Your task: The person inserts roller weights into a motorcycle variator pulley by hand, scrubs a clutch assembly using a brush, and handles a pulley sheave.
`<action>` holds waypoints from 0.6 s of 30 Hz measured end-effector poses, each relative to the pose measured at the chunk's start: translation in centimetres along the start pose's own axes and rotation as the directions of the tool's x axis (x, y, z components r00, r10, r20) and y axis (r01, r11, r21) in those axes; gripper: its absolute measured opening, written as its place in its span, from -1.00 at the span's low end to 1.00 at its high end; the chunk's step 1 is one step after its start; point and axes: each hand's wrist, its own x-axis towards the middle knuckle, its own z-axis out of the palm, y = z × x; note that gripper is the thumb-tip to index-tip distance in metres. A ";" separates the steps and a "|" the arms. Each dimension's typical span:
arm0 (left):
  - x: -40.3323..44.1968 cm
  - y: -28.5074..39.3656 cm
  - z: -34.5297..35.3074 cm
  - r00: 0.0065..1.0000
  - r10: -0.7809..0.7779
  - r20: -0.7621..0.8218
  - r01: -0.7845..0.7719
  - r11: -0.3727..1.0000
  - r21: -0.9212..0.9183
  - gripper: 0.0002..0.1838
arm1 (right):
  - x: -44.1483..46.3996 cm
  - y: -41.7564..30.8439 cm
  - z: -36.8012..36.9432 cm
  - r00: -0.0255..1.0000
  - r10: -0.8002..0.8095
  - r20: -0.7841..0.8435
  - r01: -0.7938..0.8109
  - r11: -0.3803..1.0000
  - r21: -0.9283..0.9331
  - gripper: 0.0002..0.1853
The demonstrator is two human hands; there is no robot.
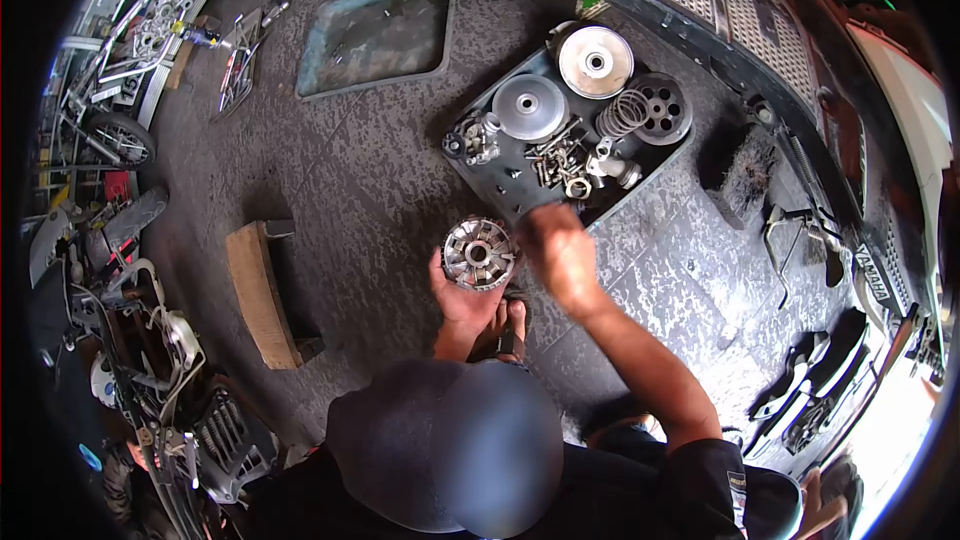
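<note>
Left hand (462,305): fingers curled about the rim of a slotted metal disc (479,254), supporting it just short of the tray (488,180). Right hand (562,252): beside the disc, so blurred that, from here, I cannot tell whether its grip is closed on anything; a dark smear covers its fingertips. Bolts (556,162) overlap in a heap, individually indistinct. A cap (390,445) hides the lap; the frame's edge crops the motorbike (885,270).
</note>
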 end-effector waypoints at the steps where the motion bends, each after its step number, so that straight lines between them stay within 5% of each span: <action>1: 0.0 0.1 0.0 1.000 0.005 0.001 -0.005 1.000 -0.001 -0.28 | 1.0 0.5 -1.3 0.996 0.091 -0.026 -0.093 0.994 -0.062 -0.81; 5: 0.4 -0.1 0.1 1.000 -0.016 -0.003 0.016 1.000 -0.008 -0.31 | 1.1 3.0 -0.1 0.958 0.030 0.284 0.109 0.880 -0.462 -0.78; 9: 0.3 -0.2 0.2 0.999 -0.032 -0.011 0.033 0.999 0.035 -0.30 | 2.0 2.7 1.8 0.928 0.127 0.351 0.089 0.838 -0.538 -0.75; 13: 0.3 0.1 0.6 0.997 -0.081 -0.012 0.081 0.996 0.040 -0.30 | 2.1 3.0 0.7 0.939 0.111 0.326 0.051 0.890 -0.452 -0.78; 18: 0.6 0.0 0.6 0.991 -0.127 -0.039 0.130 0.989 0.073 -0.30 | 1.0 2.8 -0.1 0.991 0.025 0.132 -0.008 0.991 -0.131 -0.77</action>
